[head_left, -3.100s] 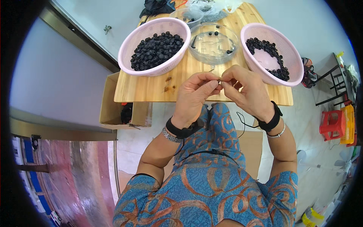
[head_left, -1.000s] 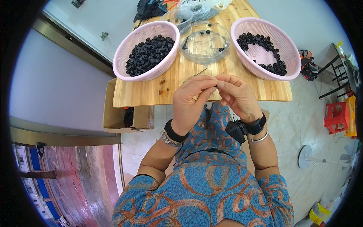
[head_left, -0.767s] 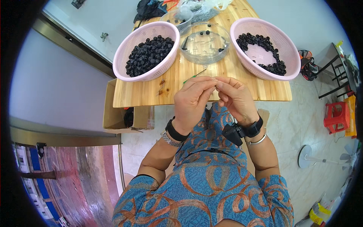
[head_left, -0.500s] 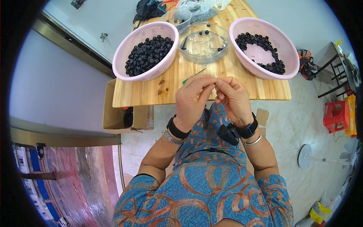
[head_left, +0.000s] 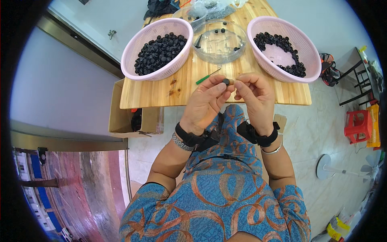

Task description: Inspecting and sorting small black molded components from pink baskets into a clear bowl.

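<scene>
Just past the near table edge, my left hand (head_left: 204, 101) pinches a small round black plastic piece (head_left: 226, 81) between thumb and fingers. My right hand (head_left: 258, 96) is beside it, thumb and fingertips pressed together close to the piece's right side. Whatever those right fingers grip is too small to make out. A green-handled screwdriver (head_left: 203, 79) with a thin shaft lies on the table just beyond my left fingers. To the left, a pink basket (head_left: 128, 60) holds a heap of similar black pieces. Another pink basket (head_left: 312, 60) on the right has several around its bottom.
On the wooden table (head_left: 149, 97), a clear round tray (head_left: 219, 58) with a few black pieces stands between the baskets. Behind it are a smaller clear tub (head_left: 189, 16) and plastic bags (head_left: 217, 14). A cardboard box (head_left: 117, 113) is below left; a red stool (head_left: 358, 126) stands right.
My hands have turned and drawn slightly apart, and the black piece now shows between them. The whole view has shifted a little, and more of the screwdriver is visible.
</scene>
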